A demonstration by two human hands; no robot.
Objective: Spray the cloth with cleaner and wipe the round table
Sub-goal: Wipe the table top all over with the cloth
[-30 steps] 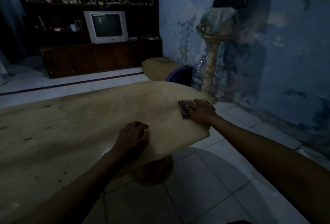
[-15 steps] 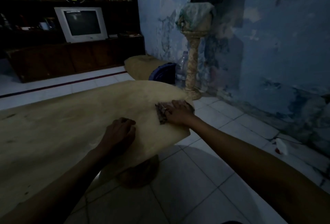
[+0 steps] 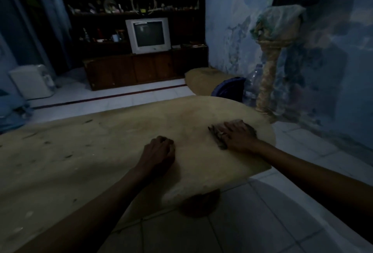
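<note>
Tan and worn, the round wooden table [image 3: 96, 157] fills the lower left and centre of the frame, its curved edge running down the right of centre. A small dark crumpled cloth [image 3: 219, 134] lies on the tabletop near that right edge, right of centre in the frame. The right hand [image 3: 238, 136] rests flat on the cloth, fingers stretched out and pressing it to the wood, with a ring on one finger. The left hand [image 3: 158, 151] sits on the table near the middle of the frame, well apart from the cloth, its fingers curled under loosely and holding nothing. Both bare forearms reach in from the bottom edge.

White floor tiles [image 3: 262, 222] show in the lower right, under the table's dark round base [image 3: 199, 204]. A grey boxy television [image 3: 148, 35] stands on a dark wooden cabinet [image 3: 141, 69] at upper centre. A clear plastic bottle [image 3: 253, 85] stands by the peeling blue wall [image 3: 232, 20] at right, beside a rope-wrapped post [image 3: 266, 83].
</note>
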